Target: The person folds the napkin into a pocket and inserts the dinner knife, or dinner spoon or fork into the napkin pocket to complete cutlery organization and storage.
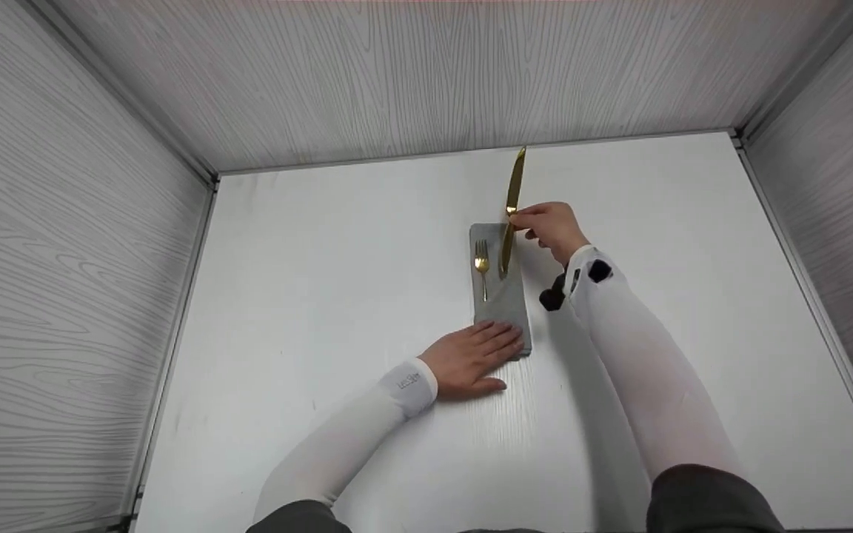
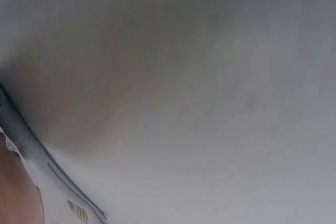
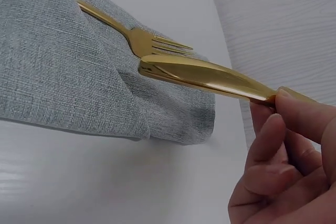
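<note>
A folded grey cloth napkin (image 1: 502,296) lies on the white table, its upper layer forming a slanted pocket. Tucked partly into that pocket is a gold fork (image 1: 481,263), tines pointing away from me. My right hand (image 1: 551,226) pinches a gold table knife (image 1: 515,181) between thumb and fingers near the middle, blade pointing away. In the right wrist view the knife's handle end (image 3: 178,72) hangs over the napkin beside the fork's tines. My left hand (image 1: 474,360) rests flat on the napkin's near end with fingers straight. The left wrist view catches only a napkin edge (image 2: 42,156).
White table surface (image 1: 323,296) surrounds the napkin. Grey wood-grain panels stand at the back (image 1: 426,81), left (image 1: 64,296) and right (image 1: 826,185). A dark wrist camera (image 1: 554,295) sits at my right wrist.
</note>
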The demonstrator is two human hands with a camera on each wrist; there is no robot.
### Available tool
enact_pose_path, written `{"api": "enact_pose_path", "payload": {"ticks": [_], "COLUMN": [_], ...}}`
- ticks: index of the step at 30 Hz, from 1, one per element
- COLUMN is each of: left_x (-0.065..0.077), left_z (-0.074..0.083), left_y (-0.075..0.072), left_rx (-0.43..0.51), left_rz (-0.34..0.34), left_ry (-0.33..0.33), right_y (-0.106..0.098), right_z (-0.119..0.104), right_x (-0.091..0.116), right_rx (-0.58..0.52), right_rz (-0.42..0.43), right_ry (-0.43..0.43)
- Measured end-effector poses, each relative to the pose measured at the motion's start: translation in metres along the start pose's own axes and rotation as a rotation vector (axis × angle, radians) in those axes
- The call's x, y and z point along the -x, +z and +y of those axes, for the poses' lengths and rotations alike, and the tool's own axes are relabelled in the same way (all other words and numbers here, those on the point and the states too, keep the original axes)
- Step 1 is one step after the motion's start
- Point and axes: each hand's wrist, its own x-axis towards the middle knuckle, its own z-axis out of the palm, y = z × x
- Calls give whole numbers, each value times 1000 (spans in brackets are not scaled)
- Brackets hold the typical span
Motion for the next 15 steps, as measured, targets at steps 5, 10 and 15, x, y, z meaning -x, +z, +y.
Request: {"api": "enact_pose_path", "payload": {"ticks": [5,10,15], "left_x": [0,0,0], "left_z": [1,2,3], "left_y": [9,13,14], "left_rx": [2,-12,-17], "left_rz": [9,34,36], "left_ry": [28,34,40], "right_y": [6,10,12], "right_z": [7,18,27], "right_x": [-4,-2,2], "right_rx": [50,126,185], "right_rz": [14,-17,-75], "right_ry": [12,11,10]}}
